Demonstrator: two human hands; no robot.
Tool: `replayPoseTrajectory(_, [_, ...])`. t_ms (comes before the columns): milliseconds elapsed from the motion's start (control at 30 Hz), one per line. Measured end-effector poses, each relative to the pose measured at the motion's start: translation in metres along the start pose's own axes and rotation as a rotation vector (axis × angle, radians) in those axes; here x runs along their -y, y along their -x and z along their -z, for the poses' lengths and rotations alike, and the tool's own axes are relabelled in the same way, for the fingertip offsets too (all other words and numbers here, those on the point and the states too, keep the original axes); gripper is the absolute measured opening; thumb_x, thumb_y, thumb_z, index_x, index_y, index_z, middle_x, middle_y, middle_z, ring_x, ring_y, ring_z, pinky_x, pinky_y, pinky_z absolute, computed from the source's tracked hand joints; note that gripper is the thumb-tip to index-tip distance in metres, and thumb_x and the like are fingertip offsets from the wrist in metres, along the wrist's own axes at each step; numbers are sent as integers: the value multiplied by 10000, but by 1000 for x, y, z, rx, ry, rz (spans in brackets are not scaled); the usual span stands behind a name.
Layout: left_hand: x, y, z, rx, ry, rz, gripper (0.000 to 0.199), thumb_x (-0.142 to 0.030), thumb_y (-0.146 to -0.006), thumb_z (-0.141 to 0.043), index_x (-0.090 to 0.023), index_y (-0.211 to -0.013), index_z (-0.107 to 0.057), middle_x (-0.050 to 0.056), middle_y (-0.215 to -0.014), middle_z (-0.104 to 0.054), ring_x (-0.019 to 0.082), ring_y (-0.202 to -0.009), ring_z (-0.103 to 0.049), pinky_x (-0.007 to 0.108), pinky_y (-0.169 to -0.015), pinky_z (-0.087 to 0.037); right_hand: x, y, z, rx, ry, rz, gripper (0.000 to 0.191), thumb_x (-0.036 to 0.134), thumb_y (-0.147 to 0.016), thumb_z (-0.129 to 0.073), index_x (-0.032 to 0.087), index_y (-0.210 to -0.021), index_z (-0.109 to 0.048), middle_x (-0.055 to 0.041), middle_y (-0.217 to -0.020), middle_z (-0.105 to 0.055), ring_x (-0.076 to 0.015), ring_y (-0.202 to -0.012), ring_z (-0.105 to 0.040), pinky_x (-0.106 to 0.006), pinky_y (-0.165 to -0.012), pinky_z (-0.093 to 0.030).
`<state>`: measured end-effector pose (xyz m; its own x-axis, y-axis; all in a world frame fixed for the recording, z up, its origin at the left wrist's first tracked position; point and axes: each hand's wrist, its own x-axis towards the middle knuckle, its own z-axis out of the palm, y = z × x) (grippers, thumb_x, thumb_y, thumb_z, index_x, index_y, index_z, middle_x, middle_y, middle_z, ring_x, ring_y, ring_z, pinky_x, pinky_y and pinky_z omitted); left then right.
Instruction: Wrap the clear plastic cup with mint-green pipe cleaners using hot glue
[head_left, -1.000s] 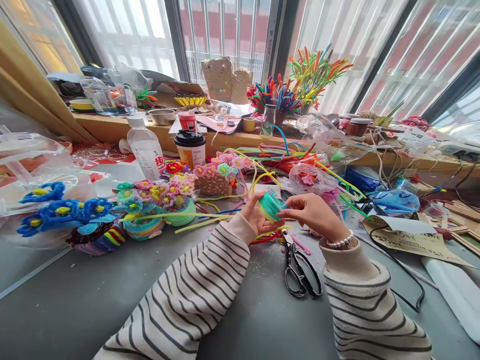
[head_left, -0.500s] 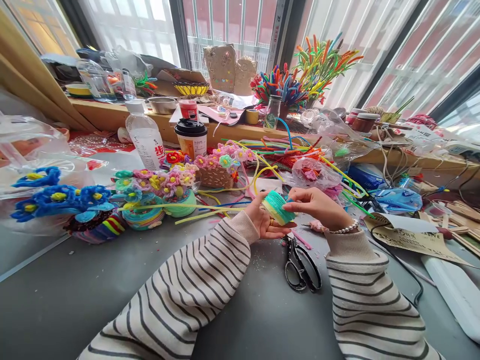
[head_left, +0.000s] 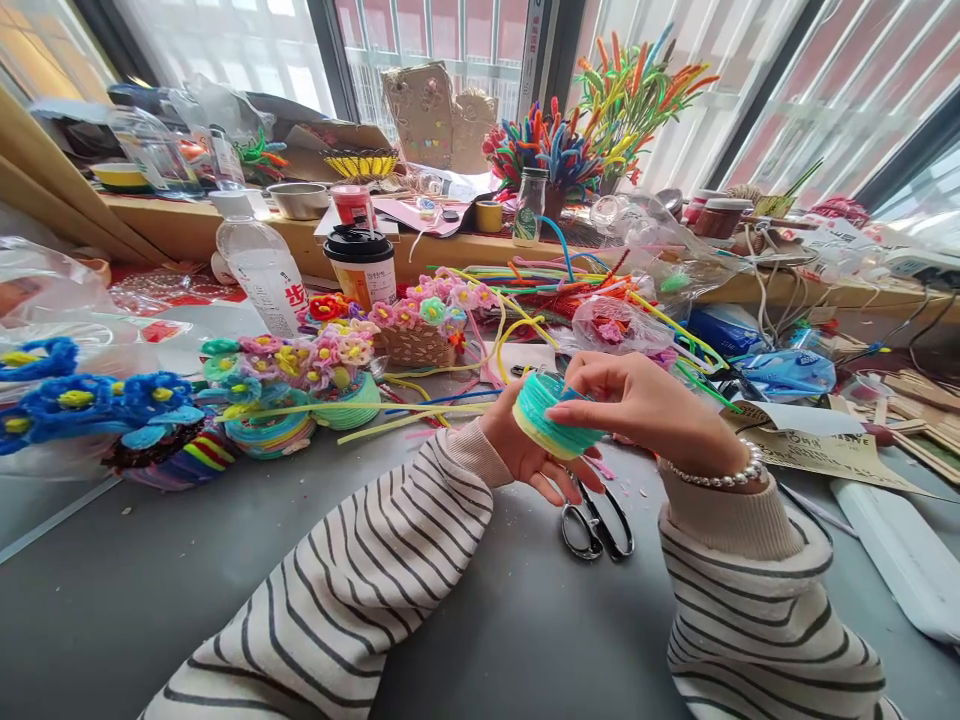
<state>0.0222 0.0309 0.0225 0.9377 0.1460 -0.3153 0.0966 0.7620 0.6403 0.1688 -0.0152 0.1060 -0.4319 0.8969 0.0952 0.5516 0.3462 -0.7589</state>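
A small round pot wrapped in teal and pale yellow fuzzy stems (head_left: pixel 553 418) is held above the grey table. My left hand (head_left: pixel 517 450) supports it from the left and below, with its lower fingers spread beneath. The thumb and fingers of my right hand (head_left: pixel 634 405) pinch the pot's right rim, where a bit of blue shows. Black-handled scissors (head_left: pixel 596 530) lie on the table just under my hands, their blades partly hidden.
Flower-topped wrapped pots (head_left: pixel 343 398) and blue fuzzy flowers (head_left: pixel 97 400) stand at the left. Behind are a water bottle (head_left: pixel 262 270), a lidded cup (head_left: pixel 361 268) and loose coloured stems. Printed paper (head_left: pixel 832 450) and a white case (head_left: pixel 900 560) lie at the right.
The pot has come closer and tilted so its top edge shows more. My right hand has moved nearer and turned over its rim. The whole view has shifted slightly.
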Motion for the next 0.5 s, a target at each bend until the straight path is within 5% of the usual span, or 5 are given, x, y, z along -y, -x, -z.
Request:
replayPoseTrajectory(100, [3,-2,1,-6,-18,-55,1086,-784,-577,81,-17,-873,-628,152,-768,-644,287,-698,-641,443,-637,-454,5,2,-1,-9,44,38,244,370,-711,-623,152,-603,-601,9,-698,-470,-100,-647,-454,-238,-580,-359])
replayPoseTrajectory(267, [7,-7,12,147,-55,-125,984,-861,-449,-278,-48,-883,-624,155,-813,-662,252,-680,-639,364,-626,-479,4,1,-2,-13,69,66,213,339,-718,-627,154,-614,-616,15,-687,-476,-97,-643,-457,-240,-591,-358])
replayPoseTrajectory(500, [8,-7,20,145,24,-329,775,-739,-591,-414,-78,-959,-585,143,-806,-685,241,-706,-662,313,-625,-486,-3,-2,-1,-19,64,93,248,357,-715,-630,158,-580,-569,17,-680,-477,-100,-658,-455,-240,-608,-354])
